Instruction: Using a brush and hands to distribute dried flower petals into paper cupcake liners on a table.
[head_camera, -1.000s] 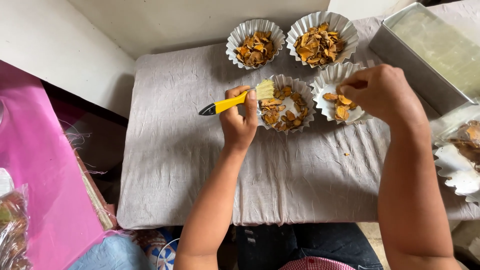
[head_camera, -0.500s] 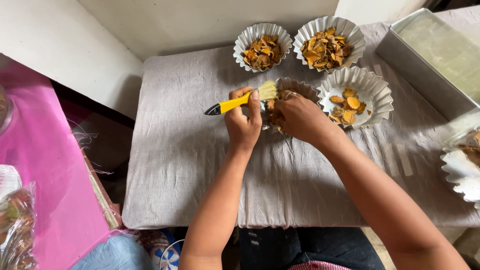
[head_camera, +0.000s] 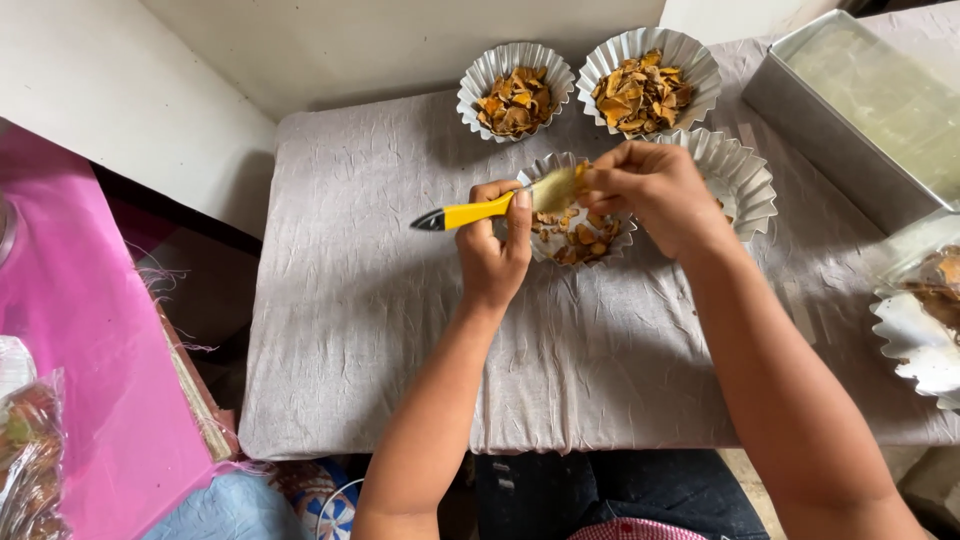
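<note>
Near the middle of the frame, the left hand (head_camera: 495, 250) is closed in a fist around the yellow plastic handle of a small pastry brush (head_camera: 495, 207), whose black tip points left and whose pale bristles point right. The right hand (head_camera: 655, 195), just to the right of it, has its fingertips pinched on a small orange-brown crisp piece (head_camera: 580, 172) held against the bristles. Both hands hover over a fluted silver foil cup (head_camera: 575, 215) partly filled with orange-brown chips, which rests on the table (head_camera: 380, 320) covered with a wrinkled grey cloth. Behind the right hand, a second fluted foil cup (head_camera: 740, 180) is mostly hidden. At the top centre of the frame stand two more fluted foil cups heaped with chips, one on the left (head_camera: 515, 90) and one on the right (head_camera: 648, 80), touching each other. A rectangular metal baking tin (head_camera: 800, 110) sits in the upper right corner. A pink sheet (head_camera: 80, 330) fills the left edge.
</note>
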